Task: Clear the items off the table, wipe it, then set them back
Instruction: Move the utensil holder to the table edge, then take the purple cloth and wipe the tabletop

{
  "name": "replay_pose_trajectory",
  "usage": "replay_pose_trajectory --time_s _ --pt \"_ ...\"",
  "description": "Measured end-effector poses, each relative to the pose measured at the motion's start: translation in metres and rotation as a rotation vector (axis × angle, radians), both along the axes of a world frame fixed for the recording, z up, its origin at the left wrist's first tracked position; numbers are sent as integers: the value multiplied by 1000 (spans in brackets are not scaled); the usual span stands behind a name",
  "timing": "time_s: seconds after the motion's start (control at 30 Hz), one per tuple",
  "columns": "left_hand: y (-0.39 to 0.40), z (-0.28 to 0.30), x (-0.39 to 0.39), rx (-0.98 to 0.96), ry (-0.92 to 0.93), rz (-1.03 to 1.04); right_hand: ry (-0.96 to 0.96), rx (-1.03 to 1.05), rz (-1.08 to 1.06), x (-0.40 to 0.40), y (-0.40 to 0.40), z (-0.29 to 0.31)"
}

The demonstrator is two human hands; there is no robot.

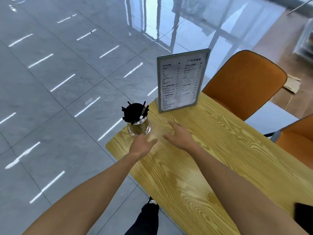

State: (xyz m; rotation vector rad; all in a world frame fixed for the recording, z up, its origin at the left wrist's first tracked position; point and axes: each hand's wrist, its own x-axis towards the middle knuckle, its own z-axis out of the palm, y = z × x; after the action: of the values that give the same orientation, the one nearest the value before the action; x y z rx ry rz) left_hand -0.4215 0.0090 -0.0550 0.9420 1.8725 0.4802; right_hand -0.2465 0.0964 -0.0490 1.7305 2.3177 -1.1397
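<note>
Reaching hands: both bare forearms stretch out over the far corner of the table, coming in from 6 o'clock.
Left hand (pixel 143 146): fingers loosely spread and blurred, just beside the base of the glass jar at its 6 o'clock side; whether the fingertips touch the glass cannot be told, and it grasps nothing.
Right hand (pixel 182 135): flat and released, palm down, fingers pointing toward 11 o'clock, low over the wood; empty.
Glass jar (pixel 139 127): upright at the table's left edge near the corner, stuffed with black straws (pixel 133 111) that fan out of its mouth.
Menu stand (pixel 181 80): upright in a grey frame at the far corner, at 1 o'clock from the jar, its printed face toward the camera; well apart from both hands.
Table (pixel 211 150): light wood grain, running from the corner toward 4 o'clock.
Orange chair (pixel 245 82): tucked against the table's far side, at 2 o'clock from the menu stand.
Floor (pixel 59 99): glossy grey tiles with reflected light strips, at 9 o'clock.
</note>
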Motion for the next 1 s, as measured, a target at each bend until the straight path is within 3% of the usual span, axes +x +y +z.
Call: replay_pose_trajectory --time_s 0.23,0.4,0.73,1.0 --pt "21 48 150 141 161 -488 -230 64 -196 168 -44 32" --pt "4 71 291 267 219 -720 -251 162 -389 305 -105 58" --pt "-128 107 567 564 114 -1040 -218 335 -839 555 -284 99" --pt "-253 97 709 480 25 -1350 -306 185 -1080 695 -436 69"
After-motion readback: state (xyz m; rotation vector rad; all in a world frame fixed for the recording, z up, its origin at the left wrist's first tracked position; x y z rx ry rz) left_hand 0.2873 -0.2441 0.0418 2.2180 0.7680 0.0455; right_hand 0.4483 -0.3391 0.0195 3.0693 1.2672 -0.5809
